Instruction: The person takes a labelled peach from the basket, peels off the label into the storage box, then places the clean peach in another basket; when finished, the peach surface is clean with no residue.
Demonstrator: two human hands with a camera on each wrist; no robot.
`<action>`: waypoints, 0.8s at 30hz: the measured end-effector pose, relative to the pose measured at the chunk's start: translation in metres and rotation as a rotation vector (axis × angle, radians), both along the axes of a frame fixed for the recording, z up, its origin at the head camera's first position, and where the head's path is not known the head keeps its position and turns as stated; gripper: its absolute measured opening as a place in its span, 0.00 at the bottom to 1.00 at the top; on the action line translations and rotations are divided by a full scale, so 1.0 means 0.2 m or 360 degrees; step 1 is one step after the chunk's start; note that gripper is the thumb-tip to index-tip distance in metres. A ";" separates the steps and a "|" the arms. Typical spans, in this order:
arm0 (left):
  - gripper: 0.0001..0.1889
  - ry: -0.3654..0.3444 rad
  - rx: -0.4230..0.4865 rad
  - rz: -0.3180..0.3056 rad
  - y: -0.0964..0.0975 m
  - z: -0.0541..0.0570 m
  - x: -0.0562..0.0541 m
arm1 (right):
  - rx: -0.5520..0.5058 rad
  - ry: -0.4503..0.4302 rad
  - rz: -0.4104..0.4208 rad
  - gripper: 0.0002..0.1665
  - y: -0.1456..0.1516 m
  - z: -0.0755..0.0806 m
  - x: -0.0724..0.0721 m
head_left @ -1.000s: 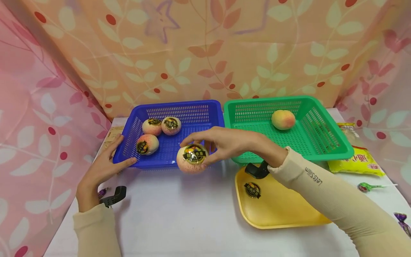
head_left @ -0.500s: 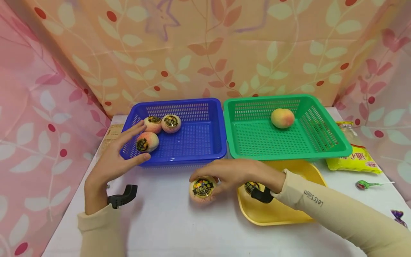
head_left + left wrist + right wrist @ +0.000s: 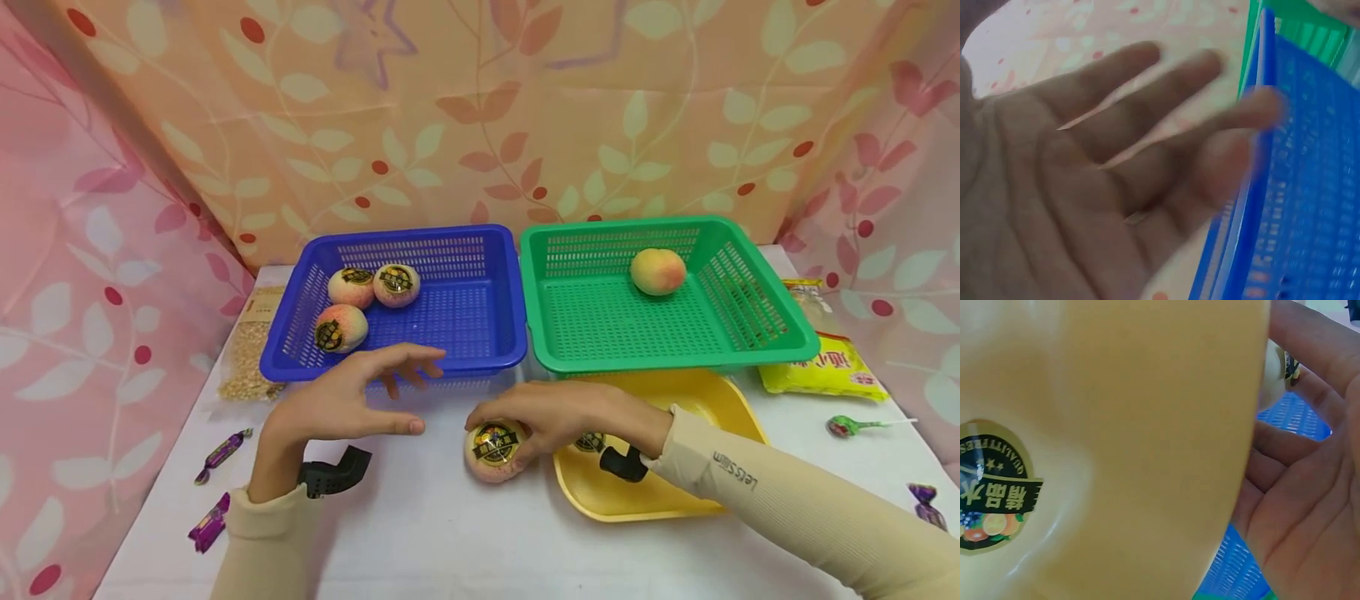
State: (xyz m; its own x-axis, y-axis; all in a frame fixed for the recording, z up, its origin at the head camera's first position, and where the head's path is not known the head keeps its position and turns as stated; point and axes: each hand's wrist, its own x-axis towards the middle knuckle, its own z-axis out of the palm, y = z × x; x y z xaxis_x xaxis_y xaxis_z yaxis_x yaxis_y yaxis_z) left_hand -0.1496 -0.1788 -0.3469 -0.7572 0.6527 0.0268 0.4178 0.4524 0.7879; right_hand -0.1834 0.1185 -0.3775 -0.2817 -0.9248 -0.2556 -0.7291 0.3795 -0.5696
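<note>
Peach (image 3: pixel 489 452), probably light and easily bruised, is gripped by the right hand (image 3: pixel 558 414) beside the yellow tray (image 3: pixel 651 497) and is best cradled round its sides; nothing is held by the left hand (image 3: pixel 341 400).

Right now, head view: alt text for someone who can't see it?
A person's right hand grips a stickered peach beside a yellow tray; the open left hand is near a blue basket of three peaches. Right of that, a green basket holds one peach.
</note>
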 end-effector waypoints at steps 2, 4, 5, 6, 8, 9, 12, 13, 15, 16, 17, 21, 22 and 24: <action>0.38 -0.0108 -0.0080 -0.0086 0.03 -0.02 0.00 | -0.0003 0.0008 -0.0009 0.38 0.01 -0.01 0.00; 0.39 -0.0199 -0.0154 -0.0159 0.06 -0.05 0.00 | -0.0009 0.0034 -0.0019 0.38 0.02 -0.01 0.00; 0.40 -0.0238 -0.0188 -0.0188 0.07 -0.07 0.00 | -0.0006 0.0065 -0.0027 0.38 0.02 -0.01 0.01; 0.40 -0.0271 -0.0218 -0.0208 0.09 -0.09 -0.01 | 0.0000 0.0103 -0.0038 0.39 0.03 -0.02 0.01; 0.42 -0.0317 -0.0274 -0.0228 0.12 -0.13 -0.02 | 0.0013 0.0189 -0.0057 0.39 0.04 -0.02 0.02; 0.43 -0.0331 -0.0301 -0.0234 0.14 -0.15 -0.03 | 0.0010 0.0237 -0.0061 0.39 0.05 -0.02 0.02; 0.45 -0.0333 -0.0361 -0.0249 0.19 -0.22 -0.05 | 0.0017 0.0365 -0.0081 0.40 0.07 -0.02 0.03; 0.45 -0.0330 -0.0373 -0.0260 0.21 -0.24 -0.05 | 0.0012 0.0392 -0.0083 0.41 0.07 -0.01 0.03; 0.45 -0.0323 -0.0361 -0.0287 0.24 -0.28 -0.06 | -0.0008 0.0427 -0.0088 0.41 0.07 -0.02 0.04; 0.45 -0.0317 -0.0352 -0.0297 0.26 -0.30 -0.07 | -0.0012 0.0434 -0.0090 0.42 0.07 -0.02 0.04; 0.45 -0.0313 -0.0339 -0.0303 0.27 -0.32 -0.07 | -0.0021 0.0437 -0.0088 0.42 0.07 -0.02 0.04; 0.45 -0.0309 -0.0306 -0.0306 0.32 -0.38 -0.09 | -0.0036 0.0426 -0.0082 0.45 0.08 -0.02 0.05; 0.45 -0.0311 -0.0304 -0.0305 0.33 -0.39 -0.09 | -0.0039 0.0425 -0.0079 0.45 0.08 -0.02 0.05; 0.45 -0.0321 -0.0295 -0.0307 0.34 -0.41 -0.10 | -0.0052 0.0433 -0.0072 0.46 0.08 -0.02 0.05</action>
State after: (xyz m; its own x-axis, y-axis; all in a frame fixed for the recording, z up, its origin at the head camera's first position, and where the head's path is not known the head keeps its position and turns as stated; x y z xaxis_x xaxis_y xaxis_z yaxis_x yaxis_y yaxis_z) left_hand -0.1698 -0.1105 -0.4289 -0.5971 0.7643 -0.2435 0.3539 0.5234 0.7751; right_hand -0.1725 0.1352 -0.3808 -0.3772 -0.9163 -0.1348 -0.8397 0.3998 -0.3676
